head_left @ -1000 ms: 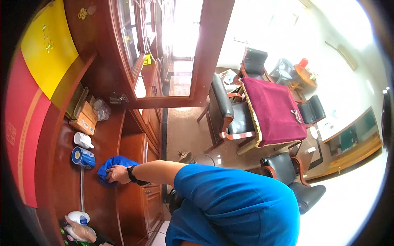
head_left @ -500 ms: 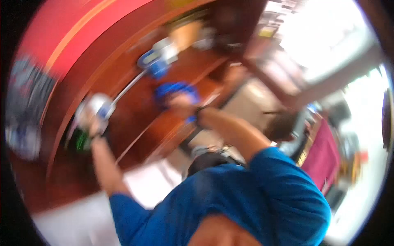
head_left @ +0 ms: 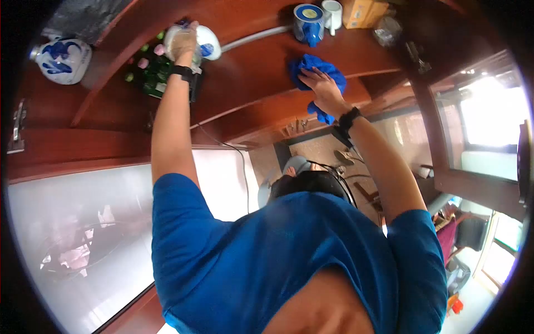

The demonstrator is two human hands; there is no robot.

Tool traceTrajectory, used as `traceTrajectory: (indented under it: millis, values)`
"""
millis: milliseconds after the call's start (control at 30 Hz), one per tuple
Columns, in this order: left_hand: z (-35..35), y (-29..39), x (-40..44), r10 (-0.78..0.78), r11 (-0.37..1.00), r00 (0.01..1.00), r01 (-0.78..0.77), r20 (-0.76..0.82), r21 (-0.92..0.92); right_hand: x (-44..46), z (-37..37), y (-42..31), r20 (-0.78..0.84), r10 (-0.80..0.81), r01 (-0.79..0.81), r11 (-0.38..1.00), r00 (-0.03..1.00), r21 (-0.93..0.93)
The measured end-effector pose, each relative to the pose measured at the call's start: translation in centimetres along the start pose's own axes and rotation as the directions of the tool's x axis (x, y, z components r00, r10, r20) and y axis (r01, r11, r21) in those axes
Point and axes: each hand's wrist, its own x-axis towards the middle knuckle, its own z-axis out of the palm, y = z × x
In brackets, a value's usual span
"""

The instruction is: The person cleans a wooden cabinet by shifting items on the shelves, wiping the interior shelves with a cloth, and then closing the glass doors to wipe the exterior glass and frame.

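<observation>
On the left of the brown wooden shelf, my left hand is closed on a white porcelain piece with a blue pattern. The hand hides part of it, so I cannot tell its exact kind. Beside that hand are pink flower buds and green leaves. My right hand presses a crumpled blue cloth onto the shelf surface near its front edge, fingers over the cloth. Part of the cloth hangs below the hand.
Behind the cloth stand a blue-and-white canister, a white mug, an orange-brown box and a clear glass. A blue-and-white porcelain jar is at far left. A thin cable hangs below the shelf front.
The view has turned and sharpened from a blur. My left hand still has the porcelain piece, and my right hand is still on the blue cloth.
</observation>
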Motion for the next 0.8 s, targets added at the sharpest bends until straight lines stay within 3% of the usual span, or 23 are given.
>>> traceTrajectory:
  millis: [33,100,133,167,200,233,267,300,333,367,500,567,600,633,700,800]
  values:
    - [-0.5,1.0,-1.1,-0.156,0.984,0.985,0.162,0.075,-0.077,-0.6,0.1,-0.2,0.014,0.016,-0.016,1.0,1.0,-0.009]
    - [-0.7,0.4,-3.5,0.003,0.904,0.993,0.047,0.118,-0.426,0.0,-0.4,0.1,0.058,-0.007,0.011,0.998,0.998,-0.064]
    - [0.4,0.2,-4.6,0.111,0.947,0.972,-0.167,-0.206,-0.276,0.1,-0.4,0.2,0.054,-0.021,0.022,0.999,0.998,-0.025]
    - [1.9,-0.2,-5.7,0.255,0.945,0.834,-0.322,-0.489,-0.057,0.2,-0.6,0.1,0.044,-0.02,0.021,0.999,0.999,-0.035]
    - [3.1,0.8,-8.2,0.212,0.882,0.874,-0.363,-0.437,-0.299,0.2,-0.8,-0.3,0.053,-0.01,0.012,0.999,0.999,-0.042]
    - [3.0,3.9,-11.6,0.183,0.949,0.948,-0.239,-0.261,-0.205,0.1,-1.1,-0.4,0.063,0.0,0.003,0.999,0.998,-0.051]
    - [3.3,5.9,-13.9,0.402,0.852,0.883,-0.458,-0.242,-0.253,-0.1,-1.0,-0.3,0.02,-0.011,0.012,0.999,1.0,-0.04]
    - [4.8,8.0,-15.8,0.389,0.868,0.921,-0.379,-0.034,-0.322,-0.3,-1.1,-0.4,0.017,-0.005,0.006,0.999,1.0,-0.045]
    - [7.9,9.7,-16.1,0.4,0.816,0.915,-0.329,0.053,-0.475,-0.4,-1.3,-0.5,0.015,-0.011,0.012,0.999,1.0,-0.052]
    - [8.7,12.2,-17.4,0.484,0.771,0.875,-0.427,-0.002,-0.472,-0.2,-1.6,-0.6,0.01,-0.021,0.021,0.998,1.0,-0.062]
    - [16.6,18.5,-17.8,0.32,0.883,0.916,-0.195,0.241,-0.427,-0.3,-0.7,0.0,-0.008,-0.037,0.037,0.999,0.999,-0.012]
    - [16.0,20.4,-17.9,0.216,0.831,0.852,0.096,0.477,-0.548,-0.3,-2.0,-0.3,0.019,-0.012,0.013,1.0,1.0,-0.022]
    - [14.7,21.2,-18.5,0.096,0.766,0.799,0.322,0.594,-0.557,-0.3,-2.2,-0.3,0.033,-0.016,0.017,1.0,0.999,-0.024]
    - [15.7,20.7,-18.4,0.088,0.764,0.8,0.328,0.593,-0.555,-0.3,-2.2,-0.2,0.05,-0.021,0.022,1.0,0.999,-0.022]
    - [18.2,18.9,-17.8,0.142,0.389,0.844,0.433,0.518,-0.813,0.5,-2.2,-0.1,0.074,0.007,-0.006,1.0,0.997,-0.01]
    - [13.4,15.6,-18.2,0.114,0.387,0.836,0.46,0.537,-0.799,2.8,-0.1,3.0,0.075,0.024,-0.019,0.997,0.997,-0.072]
